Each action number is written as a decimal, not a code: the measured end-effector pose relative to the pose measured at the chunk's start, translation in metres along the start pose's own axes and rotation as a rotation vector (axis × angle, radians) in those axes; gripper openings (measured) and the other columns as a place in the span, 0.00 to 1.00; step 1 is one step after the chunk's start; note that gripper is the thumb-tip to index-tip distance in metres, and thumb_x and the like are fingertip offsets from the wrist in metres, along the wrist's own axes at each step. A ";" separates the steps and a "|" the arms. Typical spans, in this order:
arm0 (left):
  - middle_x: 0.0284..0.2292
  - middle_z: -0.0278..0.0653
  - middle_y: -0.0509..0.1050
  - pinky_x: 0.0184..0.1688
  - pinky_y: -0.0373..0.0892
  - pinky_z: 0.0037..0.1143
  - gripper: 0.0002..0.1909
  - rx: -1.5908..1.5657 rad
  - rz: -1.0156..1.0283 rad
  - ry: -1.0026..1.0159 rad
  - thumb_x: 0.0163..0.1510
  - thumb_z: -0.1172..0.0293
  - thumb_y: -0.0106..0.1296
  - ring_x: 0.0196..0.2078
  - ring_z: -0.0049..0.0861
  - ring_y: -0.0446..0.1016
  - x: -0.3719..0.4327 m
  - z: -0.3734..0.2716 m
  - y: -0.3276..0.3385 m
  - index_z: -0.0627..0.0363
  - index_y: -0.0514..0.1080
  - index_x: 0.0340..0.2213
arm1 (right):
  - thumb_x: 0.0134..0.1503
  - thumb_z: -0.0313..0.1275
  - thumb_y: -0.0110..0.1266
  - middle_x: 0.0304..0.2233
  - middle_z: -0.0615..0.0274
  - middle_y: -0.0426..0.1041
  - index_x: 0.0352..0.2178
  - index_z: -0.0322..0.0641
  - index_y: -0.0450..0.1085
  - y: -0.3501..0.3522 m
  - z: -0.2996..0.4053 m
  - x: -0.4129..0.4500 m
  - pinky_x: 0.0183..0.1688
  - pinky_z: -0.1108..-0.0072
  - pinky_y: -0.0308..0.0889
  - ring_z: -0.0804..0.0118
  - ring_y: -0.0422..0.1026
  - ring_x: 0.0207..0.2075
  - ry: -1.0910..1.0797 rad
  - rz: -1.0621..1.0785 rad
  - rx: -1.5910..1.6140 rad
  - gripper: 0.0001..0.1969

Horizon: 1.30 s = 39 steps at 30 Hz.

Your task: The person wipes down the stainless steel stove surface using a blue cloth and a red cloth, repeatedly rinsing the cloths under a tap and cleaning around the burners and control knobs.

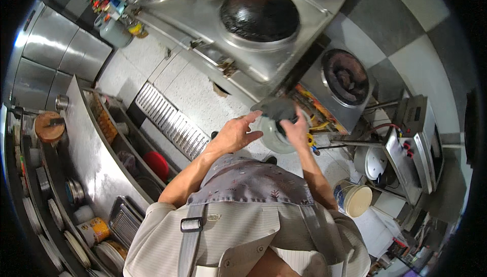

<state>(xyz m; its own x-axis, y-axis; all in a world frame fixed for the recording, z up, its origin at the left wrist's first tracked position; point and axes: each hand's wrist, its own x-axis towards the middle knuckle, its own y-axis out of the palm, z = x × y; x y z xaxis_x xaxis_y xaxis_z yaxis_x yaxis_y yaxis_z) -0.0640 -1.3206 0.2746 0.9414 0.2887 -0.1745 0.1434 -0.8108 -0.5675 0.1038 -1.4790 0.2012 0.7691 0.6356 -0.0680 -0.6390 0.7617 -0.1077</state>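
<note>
Before me, a dark grey cloth-like item [276, 110], blurred, lies over the far side of a pale, translucent round container [271, 137]. My right hand [296, 128] is at the near right side of the cloth-like item, thumb and fingers spread around its edge; blur hides how firmly it grips. At the container's left rim is my left hand [239, 134], with thumb and fingers apart and the index fingertip close to the dark item. Nothing shows between its fingers. The container's contents are mostly hidden.
Ahead stands a steel cooking range with a large blackened wok [260, 14]. A low burner [345, 78] is at right, near a white lidded bucket [357, 201]. A slotted floor drain [173, 119] and a steel counter [99, 143] with shelves of dishes lie left.
</note>
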 end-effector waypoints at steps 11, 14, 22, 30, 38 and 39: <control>0.44 0.51 0.77 0.45 0.73 0.32 0.26 -0.097 0.118 -0.350 0.55 0.59 0.57 0.41 0.39 0.79 -0.025 0.170 -0.132 0.59 0.70 0.52 | 0.44 0.32 0.62 0.47 0.49 0.72 0.51 0.43 0.68 0.047 -0.049 0.079 0.47 0.67 0.70 0.52 0.73 0.46 0.155 0.013 -0.758 0.29; 0.43 0.50 0.78 0.42 0.74 0.30 0.23 -0.001 0.220 -0.300 0.56 0.63 0.57 0.42 0.38 0.79 -0.003 0.179 -0.143 0.62 0.70 0.51 | 0.46 0.28 0.63 0.47 0.52 0.75 0.54 0.25 0.63 -0.016 -0.058 0.098 0.51 0.76 0.67 0.64 0.73 0.45 0.252 -0.296 -0.240 0.34; 0.44 0.50 0.77 0.40 0.75 0.33 0.23 0.144 0.302 -0.099 0.57 0.62 0.56 0.40 0.39 0.79 0.068 0.150 -0.137 0.61 0.70 0.50 | 0.51 0.32 0.56 0.61 0.48 0.58 0.60 0.55 0.60 -0.069 0.000 0.297 0.58 0.63 0.62 0.43 0.62 0.59 0.068 -0.376 -0.934 0.33; 0.45 0.50 0.76 0.42 0.74 0.35 0.22 0.223 0.316 -0.137 0.55 0.64 0.57 0.41 0.44 0.78 0.083 0.150 -0.124 0.62 0.70 0.49 | 0.57 0.33 0.47 0.48 0.64 0.71 0.46 0.47 0.74 0.007 -0.026 0.333 0.46 0.54 0.61 0.53 0.62 0.53 0.018 0.288 -1.798 0.16; 0.43 0.56 0.76 0.40 0.74 0.36 0.23 0.104 0.247 -0.086 0.57 0.63 0.56 0.41 0.46 0.78 0.109 0.149 -0.119 0.64 0.70 0.50 | 0.48 0.31 0.49 0.39 0.45 0.76 0.44 0.27 0.70 0.106 -0.036 0.226 0.39 0.61 0.70 0.46 0.74 0.42 0.068 0.403 -1.488 0.22; 0.43 0.56 0.76 0.40 0.74 0.36 0.23 0.084 0.248 -0.095 0.57 0.63 0.56 0.42 0.46 0.78 0.110 0.147 -0.120 0.64 0.70 0.49 | 0.47 0.31 0.49 0.39 0.43 0.76 0.45 0.27 0.69 0.112 -0.031 0.225 0.39 0.60 0.70 0.45 0.75 0.42 0.143 0.466 -1.342 0.24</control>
<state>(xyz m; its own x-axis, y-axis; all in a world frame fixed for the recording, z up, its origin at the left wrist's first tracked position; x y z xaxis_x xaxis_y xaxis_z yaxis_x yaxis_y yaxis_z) -0.0223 -1.1171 0.2052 0.9111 0.1360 -0.3892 -0.1176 -0.8190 -0.5615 0.2059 -1.2542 0.1429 0.5431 0.7109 -0.4469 -0.3923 -0.2557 -0.8836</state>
